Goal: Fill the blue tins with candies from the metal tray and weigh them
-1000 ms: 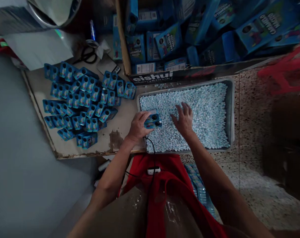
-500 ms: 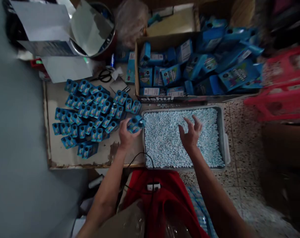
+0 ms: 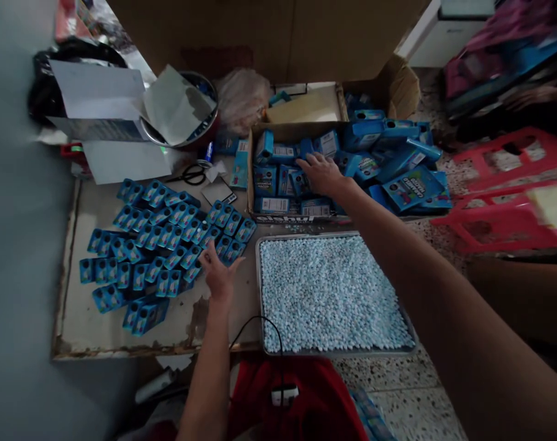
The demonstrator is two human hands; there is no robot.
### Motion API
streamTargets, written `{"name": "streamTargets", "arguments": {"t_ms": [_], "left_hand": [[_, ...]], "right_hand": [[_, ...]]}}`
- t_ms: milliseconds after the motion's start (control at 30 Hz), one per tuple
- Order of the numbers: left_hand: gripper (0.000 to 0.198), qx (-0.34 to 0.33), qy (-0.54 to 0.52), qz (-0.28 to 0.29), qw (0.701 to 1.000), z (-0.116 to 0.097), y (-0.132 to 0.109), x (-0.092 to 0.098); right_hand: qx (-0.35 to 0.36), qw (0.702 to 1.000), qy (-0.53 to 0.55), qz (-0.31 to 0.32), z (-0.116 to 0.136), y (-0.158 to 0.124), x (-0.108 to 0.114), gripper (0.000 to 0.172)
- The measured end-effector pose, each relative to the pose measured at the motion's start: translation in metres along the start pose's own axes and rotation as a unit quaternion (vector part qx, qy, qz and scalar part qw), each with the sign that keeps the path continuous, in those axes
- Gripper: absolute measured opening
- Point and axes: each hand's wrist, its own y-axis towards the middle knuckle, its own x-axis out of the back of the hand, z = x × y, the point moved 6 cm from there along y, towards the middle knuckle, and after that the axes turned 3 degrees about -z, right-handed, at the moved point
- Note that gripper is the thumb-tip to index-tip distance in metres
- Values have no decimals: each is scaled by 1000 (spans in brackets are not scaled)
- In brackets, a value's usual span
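Note:
My left hand [image 3: 219,274] is at the right edge of a group of small blue boxes [image 3: 168,236] standing upright on the table. Its thumb and fingers are spread, and the fingertips are close to the nearest boxes; whether they touch is unclear. Dark round holes show in the tops of these boxes. Over at the cardboard carton [image 3: 285,218], my right hand [image 3: 323,173] reaches in with fingers stretched over the loose blue boxes [image 3: 264,179]. Below that arm lies a grey tray [image 3: 260,288] filled with small pale blue and white pellets [image 3: 324,294].
Scissors [image 3: 193,174] lie behind the standing boxes, near a round bowl [image 3: 214,119] with paper on it. A black cable [image 3: 260,317] runs over the table's front edge. Red plastic stools [image 3: 512,165] stand at right, with another person's hand [image 3: 530,96] behind them.
My left hand has let go of the small boxes it held over the tray's edge; they now stand with the group. My right hand has moved from above the pellets into the carton.

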Motion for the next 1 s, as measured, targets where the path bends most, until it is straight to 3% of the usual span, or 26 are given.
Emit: {"name": "streamTargets", "arguments": {"t_ms": [100, 200, 267, 367, 433, 467, 533, 633, 700, 800, 867, 1000], "left_hand": [[46, -84, 23, -23, 996, -30, 10, 37], [22, -195, -39, -28, 980, -98, 58, 43], [22, -238, -64, -12, 969, -156, 109, 21], [55, -282, -39, 58, 957, -238, 185, -36], [81, -332, 33, 143, 932, -276, 219, -78], [84, -358, 60, 184, 914, -289, 229, -95], [75, -406, 91, 253, 874, -304, 243, -117], [49, -464, 102, 320, 819, -316, 256, -125], [43, -486, 107, 338, 799, -324, 264, -115], [35, -502, 83, 344, 789, -333, 263, -83], [32, -494, 22, 388, 778, -332, 242, -56], [56, -430, -108, 522, 728, -311, 164, -21]], "right_hand": [[-14, 998, -26, 50, -3, 12, -5, 52], [-21, 999, -15, 34, 0, -3, 2, 40], [-34, 999, 9, -4, 3, -23, 11, 38], [-81, 986, 90, -117, 3, -61, 22, 33], [-121, 954, 186, -201, -2, -90, 23, 31], [-141, 931, 242, -235, -4, -105, 19, 31], [-174, 873, 363, -274, -9, -132, 6, 33], [-209, 776, 520, -288, -11, -159, -18, 41], [-216, 716, 597, -291, -10, -170, -28, 45], [-214, 650, 663, -304, -10, -177, -33, 45], [-215, 628, 670, -332, -11, -179, -30, 44], [-228, 621, 627, -412, -11, -174, -18, 41]]}}
